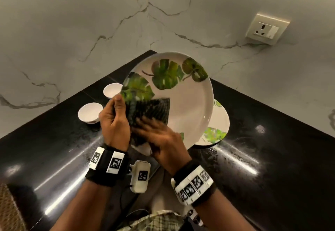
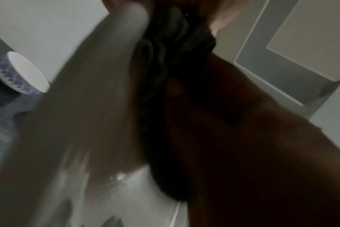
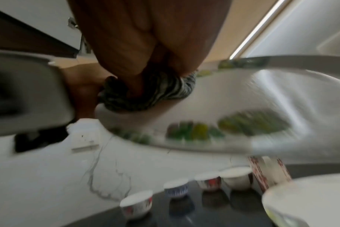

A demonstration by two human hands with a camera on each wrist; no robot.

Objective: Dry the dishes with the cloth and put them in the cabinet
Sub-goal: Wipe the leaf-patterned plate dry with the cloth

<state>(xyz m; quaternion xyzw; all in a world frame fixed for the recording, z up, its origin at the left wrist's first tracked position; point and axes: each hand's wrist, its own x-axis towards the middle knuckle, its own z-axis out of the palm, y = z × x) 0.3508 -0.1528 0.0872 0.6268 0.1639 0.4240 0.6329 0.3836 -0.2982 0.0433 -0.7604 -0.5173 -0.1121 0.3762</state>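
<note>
Bowls (image 1: 90,112) sit left on our surface (image 1: 272,149); left hand (image 1: 113,120) grips plate (image 1: 188,104), right hand (image 1: 163,140) presses cloth (image 1: 154,112) flat-fingered.

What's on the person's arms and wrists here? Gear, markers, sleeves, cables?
Both forearms are bare, with no sleeves. Each wrist has a black fabric band carrying white rectangular blocks printed with black square fiducial markers: left wristband, right wristband. A white boxy camera module with one more marker hangs under the left wrist, and a thin black cable trails from it. No gloves or rings show.
</note>
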